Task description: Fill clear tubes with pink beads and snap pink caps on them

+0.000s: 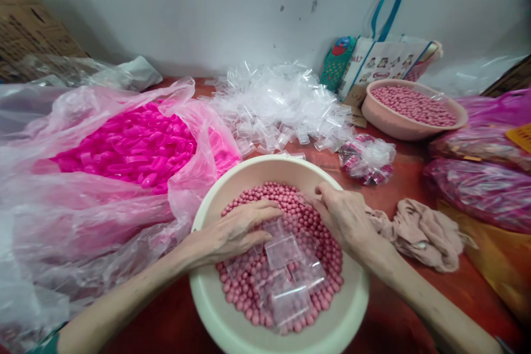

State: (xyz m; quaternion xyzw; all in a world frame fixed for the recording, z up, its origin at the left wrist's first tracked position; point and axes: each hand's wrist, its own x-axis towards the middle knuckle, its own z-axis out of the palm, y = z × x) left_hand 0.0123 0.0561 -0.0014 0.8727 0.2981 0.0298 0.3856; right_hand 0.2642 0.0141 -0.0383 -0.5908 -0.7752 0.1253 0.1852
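Note:
A cream bowl [232, 321] in front of me holds a heap of small pink balls [323, 265], with several small clear plastic bags [286, 276] lying on top. My left hand [236, 229] rests palm down on the balls at the bowl's left side, its fingertips touching a clear bag. My right hand [346, 218] is curled over the balls at the bowl's right side. I cannot see whether its fingers grip anything.
A large pink plastic bag [103, 199] of bright pink pieces [133, 146] lies to the left. A pile of clear bags [282, 105] sits behind, a second bowl of pink balls [410, 110] at back right, and a beige cloth [423, 232] on the right.

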